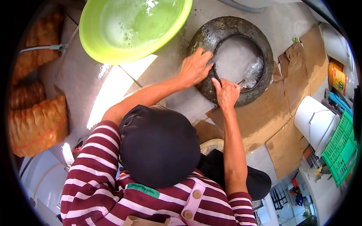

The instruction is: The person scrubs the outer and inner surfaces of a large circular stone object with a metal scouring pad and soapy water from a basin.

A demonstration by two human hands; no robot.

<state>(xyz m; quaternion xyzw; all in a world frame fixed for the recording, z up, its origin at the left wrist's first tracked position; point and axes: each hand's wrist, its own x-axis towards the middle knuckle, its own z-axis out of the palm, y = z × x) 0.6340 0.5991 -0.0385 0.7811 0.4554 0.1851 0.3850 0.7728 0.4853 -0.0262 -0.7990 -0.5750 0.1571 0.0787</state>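
Observation:
A dark, round, thick-shouldered vessel (pixel 253 29) sits on the floor, its surface blotchy and wet. Cloudy whitish water (pixel 234 56) shows through its round opening, along with crumpled clear plastic film (pixel 254 69). My left hand (pixel 196 67) presses on the left shoulder of the vessel, fingers curled over a small dark-grey piece too hidden to name. At the near edge of the opening, my right hand (pixel 227 93) grips the rim, its thumb to the left and its fingers bent over toward the inside.
A lime-green basin (pixel 88 41) of sudsy water stands at the far left. Flattened cardboard (pixel 264 120) lies under and right of the vessel. On the right are a white bucket (pixel 311 116) and a green plastic crate (pixel 342 147). Filled orange mesh sacks (pixel 39 126) stand left, near a grey hose (pixel 36 48).

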